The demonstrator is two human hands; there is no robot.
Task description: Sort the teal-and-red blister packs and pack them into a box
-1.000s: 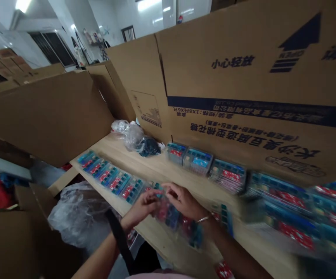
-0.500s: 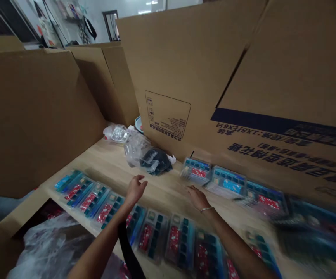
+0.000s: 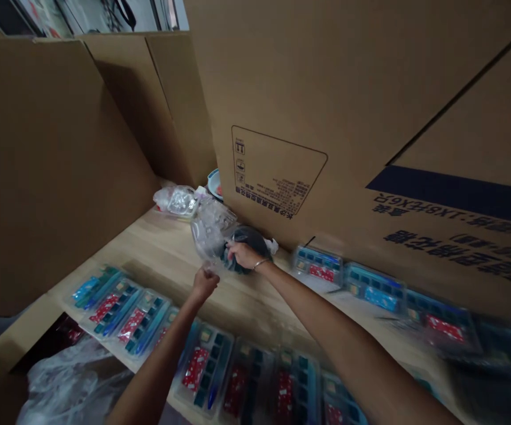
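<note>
A clear plastic bag (image 3: 209,230) with dark contents (image 3: 253,239) lies toward the back of the wooden table. My left hand (image 3: 205,282) pinches the near edge of this bag, its fingers closed. Over the dark contents reaches my right hand (image 3: 241,255), which wears a thin bracelet; its fingers are curled at the bag's mouth, and whether they grip anything is hard to see. Below my left forearm runs a row of clear plastic cases (image 3: 202,366), holding red or blue dotted packets and dark teal squares.
Large cardboard boxes wall in the table (image 3: 162,236) at the left (image 3: 61,165) and back (image 3: 348,118). More clear cases (image 3: 373,289) line the back right. Another clear bag (image 3: 176,200) and a light blue round container (image 3: 215,183) sit in the far corner. Translucent plastic (image 3: 78,378) fills the lower left.
My right hand has moved left and forward onto the bag's dark contents. My left hand has closed on the bag's near edge. The view has shifted somewhat.
</note>
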